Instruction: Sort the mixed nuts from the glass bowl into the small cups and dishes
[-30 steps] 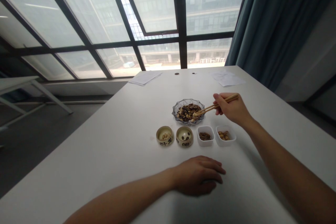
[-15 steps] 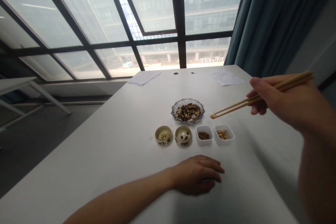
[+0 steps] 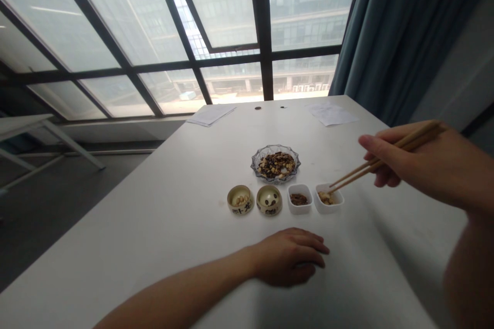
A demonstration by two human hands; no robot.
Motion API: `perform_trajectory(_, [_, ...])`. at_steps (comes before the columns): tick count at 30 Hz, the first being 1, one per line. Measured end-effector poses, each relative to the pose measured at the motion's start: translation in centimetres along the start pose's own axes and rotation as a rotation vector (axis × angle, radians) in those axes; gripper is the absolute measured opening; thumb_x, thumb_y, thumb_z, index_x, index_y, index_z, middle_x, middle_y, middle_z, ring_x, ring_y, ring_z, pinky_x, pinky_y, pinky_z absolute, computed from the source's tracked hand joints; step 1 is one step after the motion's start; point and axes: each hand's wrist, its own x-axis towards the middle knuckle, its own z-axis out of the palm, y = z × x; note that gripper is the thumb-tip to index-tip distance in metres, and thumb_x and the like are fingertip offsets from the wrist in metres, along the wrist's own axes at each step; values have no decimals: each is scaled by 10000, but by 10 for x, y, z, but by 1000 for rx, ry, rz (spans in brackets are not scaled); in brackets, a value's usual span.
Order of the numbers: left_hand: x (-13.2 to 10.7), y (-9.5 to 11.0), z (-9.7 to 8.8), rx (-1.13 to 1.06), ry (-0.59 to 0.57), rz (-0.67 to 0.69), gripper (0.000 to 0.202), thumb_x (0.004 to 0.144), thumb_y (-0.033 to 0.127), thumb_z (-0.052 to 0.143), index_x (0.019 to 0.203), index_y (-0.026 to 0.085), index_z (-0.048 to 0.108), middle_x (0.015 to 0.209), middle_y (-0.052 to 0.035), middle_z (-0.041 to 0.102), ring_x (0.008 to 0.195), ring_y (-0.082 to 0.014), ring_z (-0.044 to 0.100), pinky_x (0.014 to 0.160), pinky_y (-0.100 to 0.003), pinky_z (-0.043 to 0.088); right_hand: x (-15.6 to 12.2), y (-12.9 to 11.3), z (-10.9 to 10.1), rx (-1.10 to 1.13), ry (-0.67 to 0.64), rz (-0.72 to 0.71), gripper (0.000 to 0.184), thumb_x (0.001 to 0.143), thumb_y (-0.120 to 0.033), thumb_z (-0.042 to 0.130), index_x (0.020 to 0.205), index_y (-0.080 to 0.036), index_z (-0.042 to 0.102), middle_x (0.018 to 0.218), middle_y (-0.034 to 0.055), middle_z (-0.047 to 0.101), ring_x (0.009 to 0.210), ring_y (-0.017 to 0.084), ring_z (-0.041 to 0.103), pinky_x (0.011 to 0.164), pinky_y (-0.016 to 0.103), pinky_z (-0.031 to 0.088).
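The right hand [image 3: 411, 167] is closed on slim bamboo chopsticks [image 3: 347, 176], their tips apparently among pale peanuts [image 3: 326, 198] in a small white square tub [image 3: 329, 209]; too hard a squeeze could flick one out. The loosely curled, empty left hand [image 3: 289, 257] rests on the white surface [image 3: 154, 205].

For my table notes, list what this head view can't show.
The chopsticks: tips too small to show whether they pinch anything in the tub.
The dish: pieces too small to name or count.
The right forearm: cut off by the right and bottom edges.
The left hand: palm hidden by the hand itself.
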Motion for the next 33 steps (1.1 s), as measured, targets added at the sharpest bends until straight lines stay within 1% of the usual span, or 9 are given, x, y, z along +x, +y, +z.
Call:
perform_trajectory(4, [0,1,-1,-4,-2,-1,250,952,223,581,1170,188,698,1394,-110,689,1399,-216,584,1210,-329,438,0,-3,-2,-17,40,-10,468,938,-547,695,605,-218,704,484,69,666,369,224,632,310,308,445])
perform_trajectory(7, [0,1,-1,-5,2,0,251,955,221,575,1172,188,698,1390,-106,691,1397,-215,586,1210,-326,438,0,-8,1,-19,144,-15,454,956,-533,677,618,-231,713,504,68,678,400,229,649,333,317,466])
perform_trajectory(10, [0,1,-1,-1,3,2,247,953,223,579,1166,186,699,1385,-107,694,1393,-216,589,1208,-324,438,3,-11,9,8,250,0,405,952,-532,691,686,-230,743,535,57,694,426,219,658,365,309,489])
perform_trajectory(13, [0,0,0,1,2,1,245,945,222,591,1162,191,699,1389,-110,692,1390,-216,591,1207,-326,438,12,-9,24,83,280,-42,421,940,-583,691,750,-212,754,570,52,707,448,193,657,394,286,496])
perform_trajectory(18, [0,-1,0,-8,-2,-4,251,944,223,591,1167,188,701,1395,-111,687,1396,-215,586,1213,-326,432,31,8,53,231,136,-105,503,934,-644,663,741,-186,738,589,52,704,470,165,634,444,272,494])
perform_trajectory(22, [0,0,0,-18,-12,-23,252,945,229,587,1167,200,703,1396,-102,689,1396,-224,587,1217,-349,434,40,25,77,250,44,-115,482,956,-608,649,763,-178,746,602,55,706,501,174,638,480,283,491])
perform_trajectory(26, [1,0,-1,-26,-19,-27,251,943,223,589,1165,201,703,1396,-106,689,1402,-227,582,1217,-360,433,44,40,100,262,-81,-140,435,951,-558,677,753,-175,735,641,55,723,563,189,667,534,290,500])
perform_trajectory(29, [1,0,-1,-21,-16,-19,256,943,222,587,1171,198,701,1399,-107,688,1401,-226,583,1217,-359,433,45,49,111,265,-152,-158,395,945,-533,689,789,-176,750,680,57,740,611,204,686,571,297,512])
perform_trajectory(33, [1,0,0,-8,3,-5,251,952,228,574,1159,183,708,1389,-105,693,1386,-226,595,1208,-344,444,46,55,119,278,-221,-185,365,953,-498,681,824,-167,763,718,63,750,654,210,695,606,301,522])
